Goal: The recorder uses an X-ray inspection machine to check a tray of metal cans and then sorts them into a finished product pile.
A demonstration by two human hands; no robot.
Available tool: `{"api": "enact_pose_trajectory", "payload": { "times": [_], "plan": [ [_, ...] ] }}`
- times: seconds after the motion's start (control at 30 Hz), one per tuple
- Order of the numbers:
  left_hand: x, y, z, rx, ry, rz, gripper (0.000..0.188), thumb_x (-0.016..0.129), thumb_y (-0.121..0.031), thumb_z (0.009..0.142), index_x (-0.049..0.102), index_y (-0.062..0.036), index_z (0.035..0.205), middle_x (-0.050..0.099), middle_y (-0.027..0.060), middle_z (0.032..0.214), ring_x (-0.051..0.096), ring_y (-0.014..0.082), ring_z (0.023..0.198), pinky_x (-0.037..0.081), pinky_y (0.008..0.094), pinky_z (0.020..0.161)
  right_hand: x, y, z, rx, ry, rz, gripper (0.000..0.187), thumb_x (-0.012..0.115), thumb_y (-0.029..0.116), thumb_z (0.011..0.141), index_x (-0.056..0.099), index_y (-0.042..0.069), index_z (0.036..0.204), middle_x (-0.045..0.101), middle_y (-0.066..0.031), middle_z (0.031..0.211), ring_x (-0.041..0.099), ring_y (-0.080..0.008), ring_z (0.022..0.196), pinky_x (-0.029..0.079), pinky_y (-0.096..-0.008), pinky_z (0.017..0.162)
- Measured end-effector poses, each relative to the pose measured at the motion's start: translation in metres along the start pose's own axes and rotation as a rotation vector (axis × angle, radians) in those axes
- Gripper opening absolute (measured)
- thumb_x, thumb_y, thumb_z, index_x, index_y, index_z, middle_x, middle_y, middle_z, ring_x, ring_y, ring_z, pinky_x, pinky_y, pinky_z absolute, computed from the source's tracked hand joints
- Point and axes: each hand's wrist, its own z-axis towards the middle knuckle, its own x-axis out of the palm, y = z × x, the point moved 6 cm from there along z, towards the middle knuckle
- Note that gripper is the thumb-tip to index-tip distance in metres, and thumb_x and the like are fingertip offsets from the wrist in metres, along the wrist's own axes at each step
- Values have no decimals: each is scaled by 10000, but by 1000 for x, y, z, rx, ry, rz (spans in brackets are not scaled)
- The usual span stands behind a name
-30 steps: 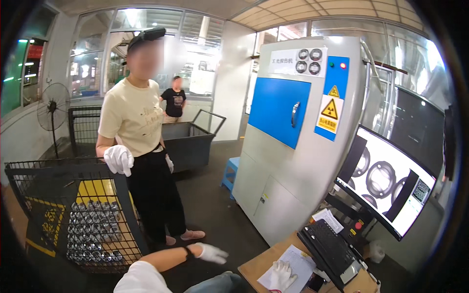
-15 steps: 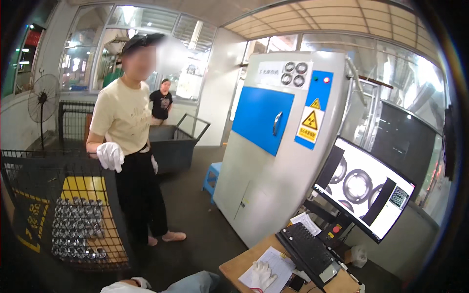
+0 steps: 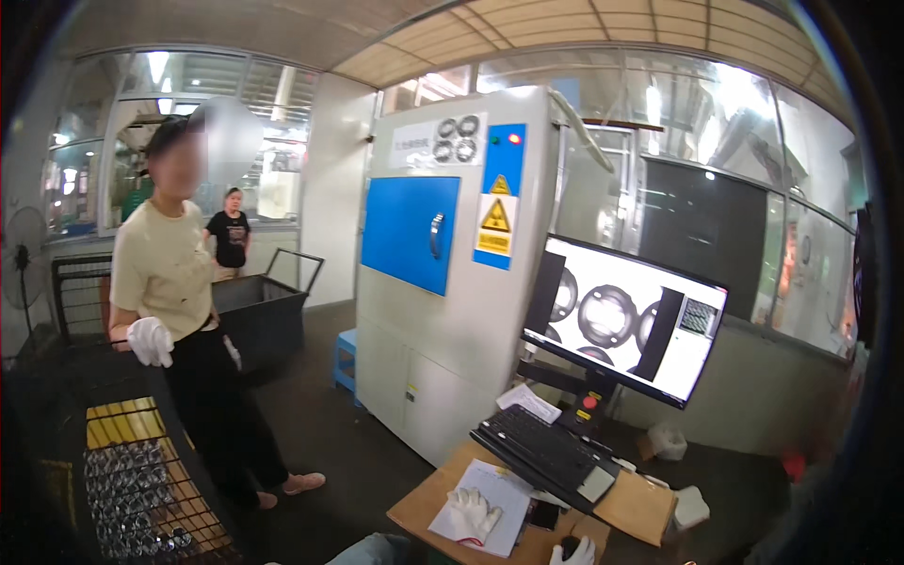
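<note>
At the bottom edge, my right hand (image 3: 582, 554) wears a white glove and rests over a dark computer mouse (image 3: 569, 545) on the wooden desk (image 3: 419, 508). Only its fingers show; the rest is cut off by the frame. My left hand is out of sight. A loose white glove (image 3: 474, 516) with a red cuff edge lies on a sheet of paper (image 3: 508, 487) left of the mouse. Beside the paper is a dark phone-like object (image 3: 543, 514). Behind these sit a black keyboard (image 3: 537, 447) and a monitor (image 3: 617, 320) displaying grey images of round, ring-shaped parts.
A tall grey cabinet (image 3: 405, 330) with a blue door stands ahead. To the left, a person (image 3: 169, 254) in a cream shirt stands by a wire-mesh cart (image 3: 198, 508) of shiny metal parts (image 3: 127, 490). Another person (image 3: 229, 235) stands behind a dark bin cart (image 3: 264, 311).
My view has turned right, so everything has shifted left. My right hand on the mouse and a brown envelope-like item have come into view. The pale gloved hand near my lap has left it.
</note>
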Motion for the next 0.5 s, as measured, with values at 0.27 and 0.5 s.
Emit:
{"api": "enact_pose_trajectory", "payload": {
  "times": [0.27,0.5],
  "plan": [
    [-11,-4,5,23,18,52,560,457,-464,1033,615,-120,1445,572,166,1509,506,324,1428,374,444,1195,-11,15,0,34,70,4,675,710,478,929,572,20,1405,611,-297,1348,573,-477,1256,479,-544,1061],
    [-35,-17,21,38,9,22,512,464,-418,1035,637,-135,1426,594,163,1488,526,316,1414,398,434,1184,54,-45,-7,69,-16,-19,754,857,377,716,577,69,1345,591,-215,1358,578,-446,1196,467,-558,1008]
  ]
}}
